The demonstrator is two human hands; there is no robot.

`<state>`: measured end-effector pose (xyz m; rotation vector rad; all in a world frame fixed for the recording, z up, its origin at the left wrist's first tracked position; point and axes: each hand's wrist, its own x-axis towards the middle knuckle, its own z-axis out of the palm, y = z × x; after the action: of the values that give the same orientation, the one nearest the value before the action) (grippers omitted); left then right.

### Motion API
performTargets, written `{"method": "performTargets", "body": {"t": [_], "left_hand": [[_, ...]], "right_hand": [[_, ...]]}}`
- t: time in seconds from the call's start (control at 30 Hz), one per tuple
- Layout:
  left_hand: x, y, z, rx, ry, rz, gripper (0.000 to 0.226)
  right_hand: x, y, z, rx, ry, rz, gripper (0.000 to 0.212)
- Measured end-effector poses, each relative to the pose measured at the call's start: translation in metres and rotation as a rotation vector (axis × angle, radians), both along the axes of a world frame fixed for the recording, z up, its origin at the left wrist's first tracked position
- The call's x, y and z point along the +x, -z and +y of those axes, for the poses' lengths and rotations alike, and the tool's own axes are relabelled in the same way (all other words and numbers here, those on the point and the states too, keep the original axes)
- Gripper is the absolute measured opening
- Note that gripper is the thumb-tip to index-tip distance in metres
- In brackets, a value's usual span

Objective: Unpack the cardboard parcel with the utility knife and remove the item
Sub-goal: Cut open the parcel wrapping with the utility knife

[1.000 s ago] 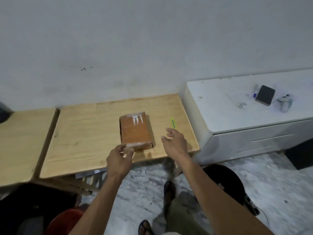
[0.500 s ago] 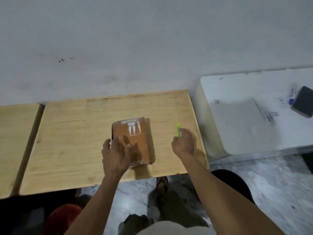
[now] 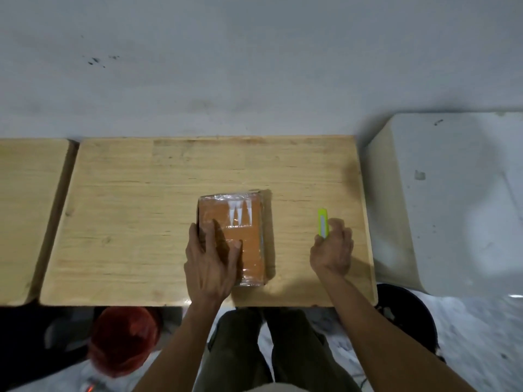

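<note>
Left hand (image 3: 210,264) spread flat, pressing on the near-left part of the brown cardboard parcel wrapped in clear tape (image 3: 240,236), mid-way across the pale wooden surface (image 3: 127,222). Right hand (image 3: 332,251), its grip clenched around the lime-green plastic utility knife (image 3: 322,225), well right of the parcel, tip pointing away.

No readable text anywhere here. The parcel (image 3: 243,239) shows only white printed marks on its top, tapering spike shapes under shiny tape, too blurred to tell as letters or a symbol. The knife (image 3: 322,222) carries a pale strip along its green body, no brand legible. Nothing to read on the table (image 3: 127,222), and no numbers or labels in sight.
</note>
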<state>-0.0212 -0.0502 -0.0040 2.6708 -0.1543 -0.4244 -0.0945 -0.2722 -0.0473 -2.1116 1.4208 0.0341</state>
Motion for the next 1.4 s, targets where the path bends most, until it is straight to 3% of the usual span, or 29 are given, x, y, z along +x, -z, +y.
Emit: {"method": "performTargets", "body": {"t": [0.23,0.4,0.53,0.83,1.1,1.4], "left_hand": [[-0.007,0.001,-0.009,0.109,0.009,0.028,0.101],[-0.012,0.0,-0.016,0.153,0.043,0.036,0.117],[-0.012,0.002,-0.023,0.163,0.041,0.045,0.124],[-0.009,0.002,-0.031,0.169,0.002,0.041,0.124],[-0.013,0.01,-0.03,0.2,-0.008,-0.037,0.119],[-0.016,0.014,-0.033,0.247,-0.033,-0.079,0.112]], "right_hand": [[0.0,-0.002,0.004,0.019,0.007,-0.035,0.023],[-0.003,-0.005,0.012,0.026,-0.074,-0.11,0.02],[0.0,-0.021,0.021,0.121,-0.022,-0.126,0.018],[0.017,-0.036,0.023,0.278,-0.039,-0.243,0.021],[0.058,-0.049,0.007,0.496,-0.276,-0.369,0.024],[0.074,-0.047,-0.002,0.435,-0.523,-0.366,0.029]]}}
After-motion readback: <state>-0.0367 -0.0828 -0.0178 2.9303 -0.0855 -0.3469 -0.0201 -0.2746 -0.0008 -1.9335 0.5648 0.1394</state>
